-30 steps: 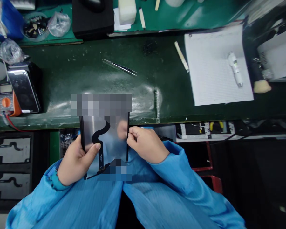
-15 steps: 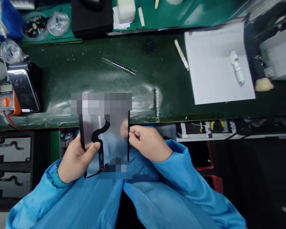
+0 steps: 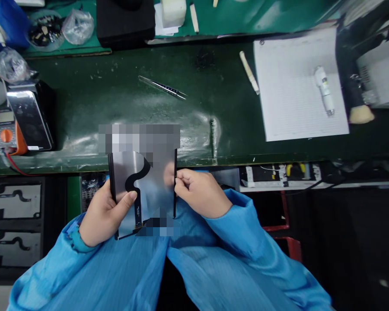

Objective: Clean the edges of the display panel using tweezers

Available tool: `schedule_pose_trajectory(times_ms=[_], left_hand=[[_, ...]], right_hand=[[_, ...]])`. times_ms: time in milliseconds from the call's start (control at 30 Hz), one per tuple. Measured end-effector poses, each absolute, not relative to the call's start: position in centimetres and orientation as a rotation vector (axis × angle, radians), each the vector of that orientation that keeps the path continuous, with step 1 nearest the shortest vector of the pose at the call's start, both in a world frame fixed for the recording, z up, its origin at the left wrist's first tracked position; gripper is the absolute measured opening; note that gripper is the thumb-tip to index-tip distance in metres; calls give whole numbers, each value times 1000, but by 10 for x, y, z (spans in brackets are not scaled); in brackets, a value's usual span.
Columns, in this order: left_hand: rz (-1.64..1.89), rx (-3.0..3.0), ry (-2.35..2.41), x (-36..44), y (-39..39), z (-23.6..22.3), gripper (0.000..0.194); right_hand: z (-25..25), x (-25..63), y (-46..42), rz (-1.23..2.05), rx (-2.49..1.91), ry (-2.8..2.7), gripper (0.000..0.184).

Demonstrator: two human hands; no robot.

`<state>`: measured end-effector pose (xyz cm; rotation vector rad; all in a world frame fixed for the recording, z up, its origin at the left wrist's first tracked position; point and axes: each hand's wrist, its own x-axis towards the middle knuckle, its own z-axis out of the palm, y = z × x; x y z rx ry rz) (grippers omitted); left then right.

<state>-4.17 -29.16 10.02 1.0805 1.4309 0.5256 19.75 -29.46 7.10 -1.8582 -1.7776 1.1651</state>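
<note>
Head view: the left hand (image 3: 105, 214) grips the left edge of a thin silver panel (image 3: 125, 172), thumb pressed beside its black flex cable (image 3: 138, 214). The right hand (image 3: 199, 193) pinches the right edge between thumb and fingers. The panel is held just near the green bench mat (image 3: 84, 116); tweezers (image 3: 162, 87) lie farther off, a multimeter (image 3: 6, 131) left.

the whole view has drifted a little since a second ago: the orange digital multimeter (image 3: 5, 131) sits further left, the lined paper pad (image 3: 300, 84) further right and higher, and the metal-backed panel (image 3: 142, 194), left hand (image 3: 105, 214) and right hand (image 3: 201, 194) ride slightly higher in frame.
</note>
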Motion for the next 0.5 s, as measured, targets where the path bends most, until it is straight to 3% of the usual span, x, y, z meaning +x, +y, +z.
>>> schedule_pose_trajectory(times_ms=[100, 333, 500], left_hand=[[508, 1113, 1457, -42, -291, 102, 63], [554, 986, 1416, -45, -284, 99, 56], [591, 861, 1359, -46, -283, 92, 51]], right_hand=[[69, 195, -295, 1144, -1890, -1743, 20], [71, 204, -294, 1611, -1589, -1405, 22], [74, 205, -293, 1695, -1497, -1273, 21]])
